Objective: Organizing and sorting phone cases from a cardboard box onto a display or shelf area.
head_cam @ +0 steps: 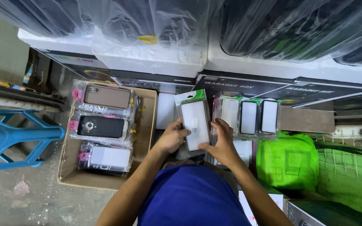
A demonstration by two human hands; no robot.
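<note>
1. Blue sleeve or trouser fabric [191,196] fills the bottom centre, closest to the lens; both bare forearms run up from it toward the packaged phone case.
2. Packaged phone case [195,124]: flat clear sleeve with a green header card and a white insert bearing a small square code. Held upright between both hands, above the blue fabric, roughly frame centre.
3. Left hand [171,136]: fingers curled around the left edge of the packaged phone case, thumb on its front face. Grasping it.
4. Right hand [222,144]: fingers wrapped on the right edge and lower corner of the same pack. Also grasping it.
5. Just right of the held pack: a row of 3 similar packs [250,117], green-topped, white inserts, standing side by side.
6. Left of the held pack: an open cardboard box [147,125] holding 3 stacks of bagged cases [103,127] with pink tabs; top one brown, middle one black, lowest one white.
7. Far left of the box: blue plastic stool [9,138] on the concrete floor.
8. Right of the held pack, lower: bright green bag [288,161], touching a green mesh-covered bundle [352,180].
9. Beyond the held pack: black printed cartons [273,90], with white foam trays [156,62] under clear plastic wrap on top.
</note>
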